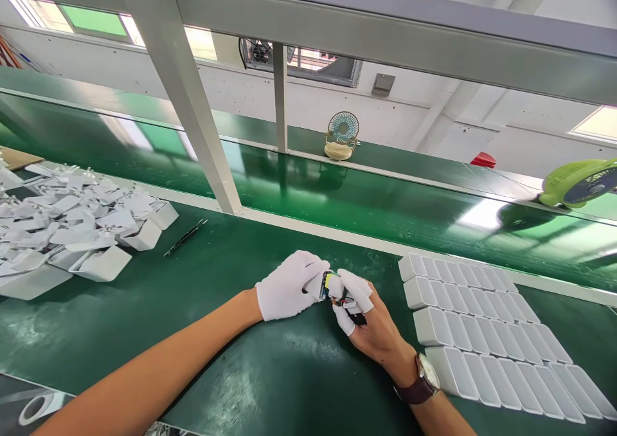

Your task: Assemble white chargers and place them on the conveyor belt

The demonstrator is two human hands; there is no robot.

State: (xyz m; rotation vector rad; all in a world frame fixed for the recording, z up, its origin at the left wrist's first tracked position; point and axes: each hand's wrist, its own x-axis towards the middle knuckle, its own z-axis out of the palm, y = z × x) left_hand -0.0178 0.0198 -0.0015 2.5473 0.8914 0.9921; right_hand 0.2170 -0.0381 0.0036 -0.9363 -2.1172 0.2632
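Over the green work surface, my left hand in a white glove is closed on a white plastic housing. A small circuit board with a yellow part shows at the housing's open end. My right hand, with white coverings on the fingers, grips the board's other side by some white and dark parts. Thin wires show between its fingers; how far the board sits inside the housing is hidden by my hands.
Rows of white plastic cases stand at the right. A heap of white plastic parts lies at the left, beside black tweezers. A metal post rises behind. Beyond are a small fan, a green fan and a tape roll at lower left.
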